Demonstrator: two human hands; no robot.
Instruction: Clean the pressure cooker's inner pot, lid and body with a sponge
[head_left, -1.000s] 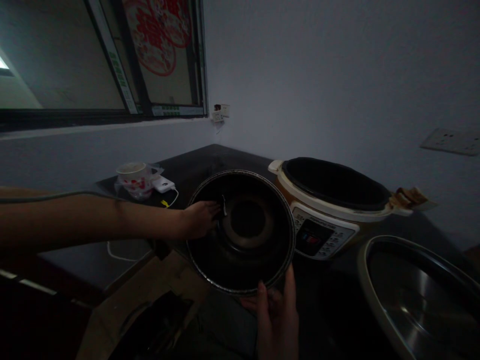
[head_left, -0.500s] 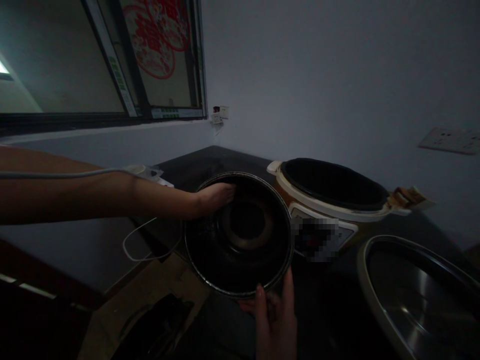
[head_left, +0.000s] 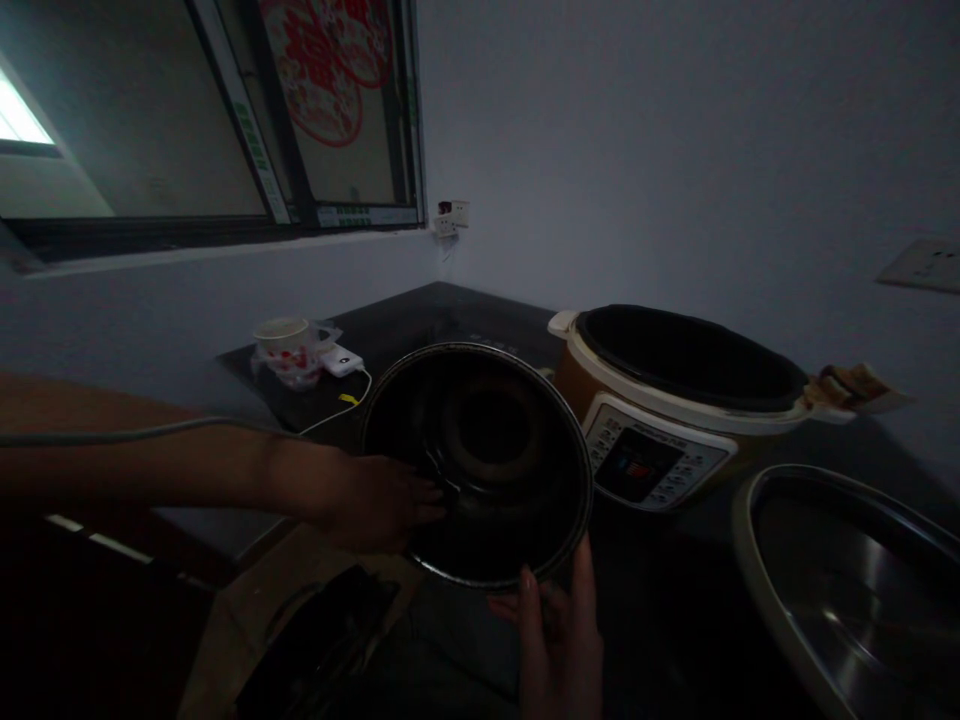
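Note:
A round dark cooker lid [head_left: 480,460] with a metal rim is held tilted up, its underside facing me. My right hand [head_left: 559,630] grips its lower rim from below, fingers curled over the edge. My left hand [head_left: 382,505] reaches in from the left, and its fingers press flat against the lower left of the lid's inner surface. Whether something small lies under those fingers I cannot make out in the dim light.
An open electric pressure cooker [head_left: 667,410] with a button panel stands on the dark counter [head_left: 405,320]. A steel inner pot [head_left: 855,590] sits at lower right. A paper cup [head_left: 283,345] and a white charger [head_left: 341,360] with its cable lie at the back left. A window [head_left: 187,110] is above.
My left hand slid from the lid's upper left rim down to its lower left inner side. The right hand kept its hold on the bottom rim. The view shifted slightly.

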